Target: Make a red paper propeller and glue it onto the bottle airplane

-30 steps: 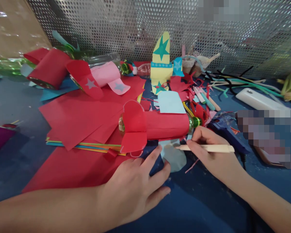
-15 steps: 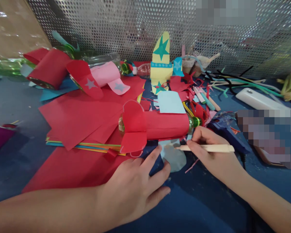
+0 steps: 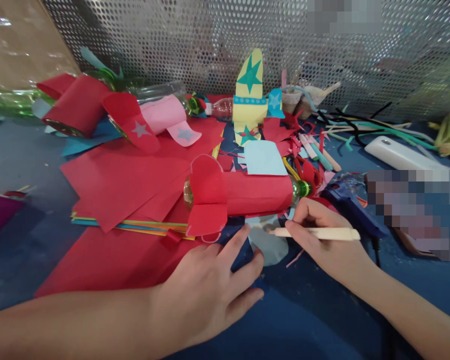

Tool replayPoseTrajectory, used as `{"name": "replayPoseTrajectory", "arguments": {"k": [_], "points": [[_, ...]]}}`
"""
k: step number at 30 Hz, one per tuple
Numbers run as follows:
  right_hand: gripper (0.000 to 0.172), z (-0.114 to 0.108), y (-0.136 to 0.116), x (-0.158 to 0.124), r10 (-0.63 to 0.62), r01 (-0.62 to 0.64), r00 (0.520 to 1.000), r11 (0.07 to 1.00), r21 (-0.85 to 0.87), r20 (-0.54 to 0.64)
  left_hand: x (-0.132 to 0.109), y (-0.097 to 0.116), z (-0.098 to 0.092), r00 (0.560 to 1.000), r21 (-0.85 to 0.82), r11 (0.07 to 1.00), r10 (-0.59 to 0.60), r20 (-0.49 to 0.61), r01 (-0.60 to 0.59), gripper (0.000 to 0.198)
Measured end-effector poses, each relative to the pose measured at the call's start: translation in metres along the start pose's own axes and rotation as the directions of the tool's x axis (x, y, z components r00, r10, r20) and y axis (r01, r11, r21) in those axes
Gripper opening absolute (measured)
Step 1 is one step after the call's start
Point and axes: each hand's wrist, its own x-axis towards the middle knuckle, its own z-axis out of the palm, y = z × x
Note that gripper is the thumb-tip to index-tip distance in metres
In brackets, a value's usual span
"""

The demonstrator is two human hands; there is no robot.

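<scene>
In my right hand (image 3: 318,225) is a cream marker (image 3: 322,233), pinched near its tip. The tip points left over a pale grey-blue paper cutout (image 3: 272,247) with a rounded edge. My left hand (image 3: 221,285) lies with fingers spread, its fingertips touching the left edge of that cutout. Just beyond both hands a bottle wrapped in red paper (image 3: 258,192) lies on its side, with red fins (image 3: 207,220) at the left and a green-ringed neck (image 3: 303,188) at the right. A light blue paper piece (image 3: 264,157) stands on the wrapped bottle's far side.
Red paper sheets (image 3: 127,180) spread out at the left. Other paper-covered bottles (image 3: 80,105) and a yellow paper piece with stars (image 3: 249,105) stand behind. Paper scraps, markers (image 3: 322,156), a white tool (image 3: 401,152) and a dark blue glue gun (image 3: 354,205) are at the right.
My right hand and the marker have shifted slightly left and down over the pale cutout. My left hand and the red-wrapped bottle stay where they were.
</scene>
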Motion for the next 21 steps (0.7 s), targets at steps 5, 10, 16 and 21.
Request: {"name": "replayPoseTrajectory", "arguments": {"k": [5, 10, 16, 21], "points": [[0.023, 0.0012, 0.0007, 0.0019, -0.008, 0.008, 1.0, 1.0, 0.004, 0.019, -0.0021, 0.0005, 0.0014, 1.0, -0.009, 1.0, 0.001, -0.001, -0.001, 0.032], [0.023, 0.001, 0.0003, 0.0006, 0.015, -0.015, 1.0, 1.0, 0.005, -0.01, -0.0024, 0.0002, 0.0023, 1.0, -0.006, 1.0, -0.006, 0.01, 0.006, 0.032], [0.022, 0.0007, -0.0017, -0.0009, 0.019, -0.019, 1.0, 1.0, 0.007, 0.014, -0.0004, -0.0002, 0.0017, 1.0, 0.005, 1.0, -0.003, 0.011, 0.003, 0.032], [0.023, 0.0007, -0.0018, -0.001, 0.047, -0.049, 0.997, 0.998, 0.026, 0.065, -0.0012, 0.0001, 0.0028, 1.0, -0.004, 1.0, -0.003, 0.004, 0.004, 0.032]]}}
